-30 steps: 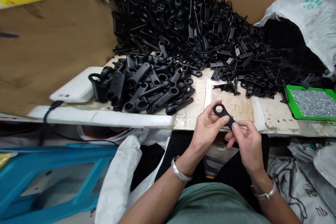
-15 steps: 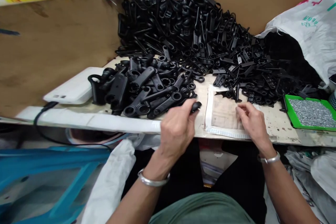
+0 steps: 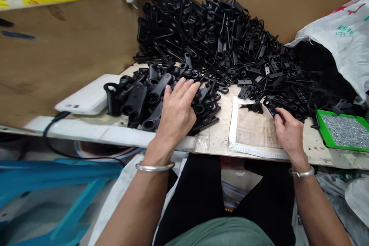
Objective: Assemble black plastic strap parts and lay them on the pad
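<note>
My left hand point(image 3: 177, 111) lies flat with fingers stretched out on a group of thick black plastic handles point(image 3: 150, 96) near the table's front edge. My right hand point(image 3: 288, 132) reaches to the edge of a big heap of thin black plastic pieces point(image 3: 225, 46) and pinches one thin black piece point(image 3: 269, 106) between thumb and fingers. A worn pad point(image 3: 253, 130) lies on the table between my hands. Both wrists wear silver bangles.
A green tray of small metal screws point(image 3: 343, 128) sits at the right. A white plastic bag point(image 3: 340, 38) spills black parts at the far right. A white device with a cable point(image 3: 86, 98) lies at the left. Cardboard walls point(image 3: 63, 46) stand behind; a blue stool point(image 3: 52, 196) is below left.
The left hand carried the assembled black piece to the thick handles and now rests open on them. The right hand moved forward to the heap and pinched a thin piece.
</note>
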Action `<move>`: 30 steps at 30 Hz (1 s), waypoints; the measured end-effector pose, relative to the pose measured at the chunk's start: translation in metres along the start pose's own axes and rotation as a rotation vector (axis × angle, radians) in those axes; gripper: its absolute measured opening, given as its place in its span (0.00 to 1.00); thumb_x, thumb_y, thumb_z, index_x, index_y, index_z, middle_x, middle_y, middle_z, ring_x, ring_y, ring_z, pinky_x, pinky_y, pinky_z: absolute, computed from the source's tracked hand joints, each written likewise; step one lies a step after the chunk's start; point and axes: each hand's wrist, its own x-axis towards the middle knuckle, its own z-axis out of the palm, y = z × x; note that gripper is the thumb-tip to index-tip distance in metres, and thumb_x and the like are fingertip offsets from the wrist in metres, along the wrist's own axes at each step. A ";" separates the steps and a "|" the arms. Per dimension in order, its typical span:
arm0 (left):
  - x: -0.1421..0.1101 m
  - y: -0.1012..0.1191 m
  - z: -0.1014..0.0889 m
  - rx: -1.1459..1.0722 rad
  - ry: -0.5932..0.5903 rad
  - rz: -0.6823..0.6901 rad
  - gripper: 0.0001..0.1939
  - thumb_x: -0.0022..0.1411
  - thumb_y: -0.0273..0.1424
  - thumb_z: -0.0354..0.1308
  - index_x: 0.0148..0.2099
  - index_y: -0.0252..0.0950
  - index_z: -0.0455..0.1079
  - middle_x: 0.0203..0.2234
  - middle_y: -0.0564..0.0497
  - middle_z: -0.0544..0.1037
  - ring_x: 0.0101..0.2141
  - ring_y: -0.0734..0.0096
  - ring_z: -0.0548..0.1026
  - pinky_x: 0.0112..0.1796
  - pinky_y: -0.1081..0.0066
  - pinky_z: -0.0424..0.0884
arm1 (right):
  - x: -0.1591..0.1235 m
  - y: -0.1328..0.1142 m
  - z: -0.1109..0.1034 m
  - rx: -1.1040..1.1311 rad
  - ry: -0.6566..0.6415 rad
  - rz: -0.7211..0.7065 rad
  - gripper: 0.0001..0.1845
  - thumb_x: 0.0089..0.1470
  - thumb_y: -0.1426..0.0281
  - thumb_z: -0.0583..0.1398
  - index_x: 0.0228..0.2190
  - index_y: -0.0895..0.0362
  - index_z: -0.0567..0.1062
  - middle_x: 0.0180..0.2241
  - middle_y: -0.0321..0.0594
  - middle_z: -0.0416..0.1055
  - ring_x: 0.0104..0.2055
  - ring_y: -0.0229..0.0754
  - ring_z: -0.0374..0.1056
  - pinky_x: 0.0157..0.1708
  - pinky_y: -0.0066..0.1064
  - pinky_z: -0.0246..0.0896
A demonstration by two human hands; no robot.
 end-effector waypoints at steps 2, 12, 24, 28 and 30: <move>-0.006 0.017 -0.002 -0.114 0.134 0.043 0.25 0.61 0.20 0.45 0.58 0.38 0.67 0.58 0.43 0.70 0.63 0.56 0.61 0.63 0.48 0.50 | -0.008 -0.010 -0.010 0.157 -0.121 -0.009 0.18 0.57 0.70 0.54 0.45 0.58 0.78 0.27 0.40 0.78 0.25 0.42 0.71 0.31 0.34 0.67; -0.053 0.081 0.019 -1.274 -0.533 -0.642 0.17 0.60 0.42 0.59 0.40 0.31 0.74 0.21 0.51 0.75 0.18 0.75 0.71 0.21 0.76 0.67 | 0.030 -0.040 0.018 0.382 -0.478 -0.200 0.14 0.61 0.68 0.55 0.45 0.53 0.77 0.40 0.41 0.77 0.35 0.41 0.72 0.35 0.34 0.68; -0.060 0.085 0.017 -1.710 -0.403 -1.021 0.11 0.61 0.33 0.60 0.38 0.27 0.74 0.32 0.40 0.80 0.26 0.69 0.77 0.32 0.67 0.77 | 0.029 -0.019 0.022 0.327 0.076 -0.404 0.08 0.57 0.75 0.59 0.36 0.55 0.79 0.38 0.41 0.76 0.40 0.43 0.72 0.41 0.36 0.70; -0.061 0.095 0.025 -1.769 -0.432 -1.037 0.08 0.61 0.29 0.59 0.39 0.27 0.74 0.33 0.40 0.80 0.30 0.65 0.79 0.34 0.65 0.77 | -0.022 -0.026 0.003 0.457 0.170 -0.334 0.11 0.53 0.78 0.63 0.37 0.52 0.79 0.39 0.38 0.77 0.41 0.42 0.74 0.40 0.35 0.73; -0.061 0.101 0.029 -1.807 -0.425 -1.008 0.09 0.60 0.29 0.61 0.41 0.27 0.75 0.35 0.40 0.80 0.32 0.64 0.79 0.35 0.66 0.76 | -0.045 -0.031 0.006 0.438 0.220 -0.353 0.14 0.53 0.80 0.61 0.38 0.52 0.78 0.39 0.39 0.78 0.42 0.41 0.75 0.41 0.35 0.73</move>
